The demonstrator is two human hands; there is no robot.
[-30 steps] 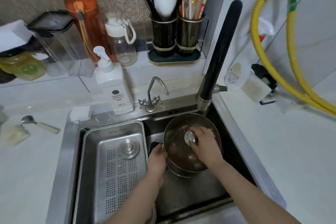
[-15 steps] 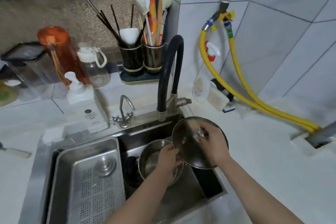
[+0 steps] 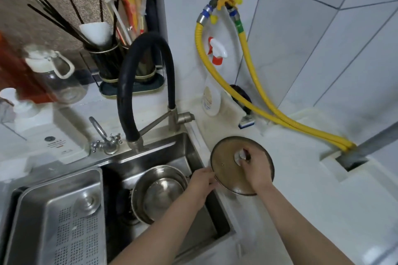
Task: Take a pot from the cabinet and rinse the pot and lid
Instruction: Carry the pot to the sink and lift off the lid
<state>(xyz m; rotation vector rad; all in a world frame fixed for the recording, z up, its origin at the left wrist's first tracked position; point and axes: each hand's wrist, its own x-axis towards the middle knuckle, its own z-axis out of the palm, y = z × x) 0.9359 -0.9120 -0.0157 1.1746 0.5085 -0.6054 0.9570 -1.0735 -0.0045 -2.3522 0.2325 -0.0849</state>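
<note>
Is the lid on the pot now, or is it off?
Off. The right hand holds the lid by its knob over the counter, while the open pot sits in the sink.

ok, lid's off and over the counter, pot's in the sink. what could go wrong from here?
1. The right hand holds the lid only by its small knob, tilted near the counter edge; it could slip or knock the sink rim.
2. The left hand sits at the pot rim. If it lets go, the pot may tip in the basin.
3. The faucet spout ends left of the pot, so water may miss unless the pot shifts.
</note>
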